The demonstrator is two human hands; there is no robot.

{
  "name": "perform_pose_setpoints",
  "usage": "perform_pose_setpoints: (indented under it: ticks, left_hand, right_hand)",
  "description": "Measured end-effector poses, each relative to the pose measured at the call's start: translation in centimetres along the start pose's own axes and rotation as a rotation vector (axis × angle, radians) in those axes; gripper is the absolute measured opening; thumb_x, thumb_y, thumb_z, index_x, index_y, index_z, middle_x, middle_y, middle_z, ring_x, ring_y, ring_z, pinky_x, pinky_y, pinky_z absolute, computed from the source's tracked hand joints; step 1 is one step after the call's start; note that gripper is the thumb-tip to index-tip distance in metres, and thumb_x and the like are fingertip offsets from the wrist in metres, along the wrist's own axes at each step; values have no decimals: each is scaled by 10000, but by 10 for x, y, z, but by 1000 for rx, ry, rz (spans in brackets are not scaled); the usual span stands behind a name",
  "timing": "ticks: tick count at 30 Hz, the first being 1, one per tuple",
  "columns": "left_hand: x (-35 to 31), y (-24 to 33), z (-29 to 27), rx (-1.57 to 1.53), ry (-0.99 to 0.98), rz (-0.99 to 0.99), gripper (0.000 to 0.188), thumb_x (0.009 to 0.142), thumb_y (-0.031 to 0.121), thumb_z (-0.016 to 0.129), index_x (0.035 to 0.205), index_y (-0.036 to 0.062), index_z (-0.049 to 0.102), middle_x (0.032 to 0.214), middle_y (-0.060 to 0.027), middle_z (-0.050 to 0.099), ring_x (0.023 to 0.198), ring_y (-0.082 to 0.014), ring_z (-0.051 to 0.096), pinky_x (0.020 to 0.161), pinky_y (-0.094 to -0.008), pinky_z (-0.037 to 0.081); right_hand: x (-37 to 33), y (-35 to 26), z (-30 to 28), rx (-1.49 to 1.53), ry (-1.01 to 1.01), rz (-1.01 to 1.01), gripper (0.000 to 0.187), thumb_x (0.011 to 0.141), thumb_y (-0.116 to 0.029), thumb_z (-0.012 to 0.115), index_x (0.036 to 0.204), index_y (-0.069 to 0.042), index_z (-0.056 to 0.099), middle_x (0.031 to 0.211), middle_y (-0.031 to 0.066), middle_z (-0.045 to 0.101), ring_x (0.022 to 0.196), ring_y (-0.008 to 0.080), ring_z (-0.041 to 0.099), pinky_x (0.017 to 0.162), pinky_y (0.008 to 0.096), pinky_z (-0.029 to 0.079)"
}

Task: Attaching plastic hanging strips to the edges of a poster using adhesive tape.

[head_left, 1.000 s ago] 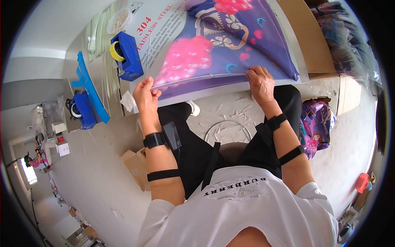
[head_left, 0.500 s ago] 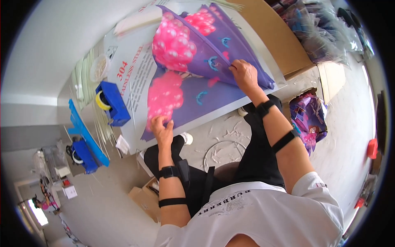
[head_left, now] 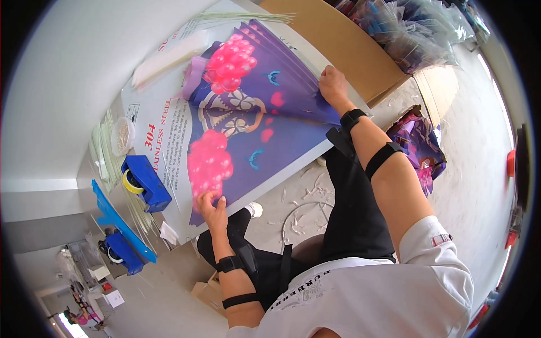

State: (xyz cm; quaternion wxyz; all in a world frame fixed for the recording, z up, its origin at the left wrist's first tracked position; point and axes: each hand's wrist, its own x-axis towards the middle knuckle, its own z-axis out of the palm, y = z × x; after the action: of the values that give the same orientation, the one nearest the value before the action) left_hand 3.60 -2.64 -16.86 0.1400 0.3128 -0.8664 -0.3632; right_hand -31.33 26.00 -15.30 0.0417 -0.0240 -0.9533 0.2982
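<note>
While the left hand (head_left: 214,217) rests unclenched on the near corner of the purple, flexible sheet printed with pink balloons (head_left: 236,155), covering the table's (head_left: 179,209) right part, its folded flap stretches leftward from the nearer right hand (head_left: 333,85), curled, grasp hidden. One sheet, layers uncountable; two blue tape dispensers (head_left: 159,195); one translucent round tub (head_left: 122,136).

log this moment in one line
left hand: at purple printed sheet, lower left corner | right hand: at sheet's right edge | nearby: blue tape dispenser, left of sheet
</note>
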Motion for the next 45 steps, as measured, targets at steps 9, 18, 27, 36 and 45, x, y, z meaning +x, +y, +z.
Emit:
perform_pose_setpoints:
  ticks: [9,18,27,36,45]
  left_hand:
    - [-1,9,3,22,14,37,231,704,15,672,921,34,595,1044,-94,505,1013,-251,492,901,-343,388]
    - [-3,-10,2,92,55,124,279,662,51,703,911,61,576,1014,-113,503,1003,-300,475,914,-414,346]
    - [-6,-6,6,15,144,95,245,692,48,677,923,66,598,1001,-108,534,1019,-310,471,909,-408,359]
    - [-17,33,16,205,280,324,246,641,-9,694,850,103,629,938,-77,544,933,-288,489,829,-405,395]
    - [-13,26,17,184,248,302,176,634,-17,691,745,86,602,805,-54,527,819,-271,505,742,-386,406]
  right_hand:
    - [17,10,3,-124,-14,49,170,776,-113,550,893,-33,645,924,183,636,905,351,609,764,401,498]
    - [-41,-2,-9,222,-31,-541,73,778,-94,570,780,-26,542,849,137,581,821,330,585,675,398,472]
    - [-149,-33,20,69,-389,-1067,98,703,21,536,782,-27,503,842,116,491,832,296,560,655,389,485]
    - [-176,-47,13,41,-463,-1113,89,724,-8,572,778,-25,502,831,106,489,803,283,568,636,386,491]
    - [-182,-54,22,44,-466,-1078,131,749,-49,616,821,-52,507,851,97,500,786,310,561,655,402,466]
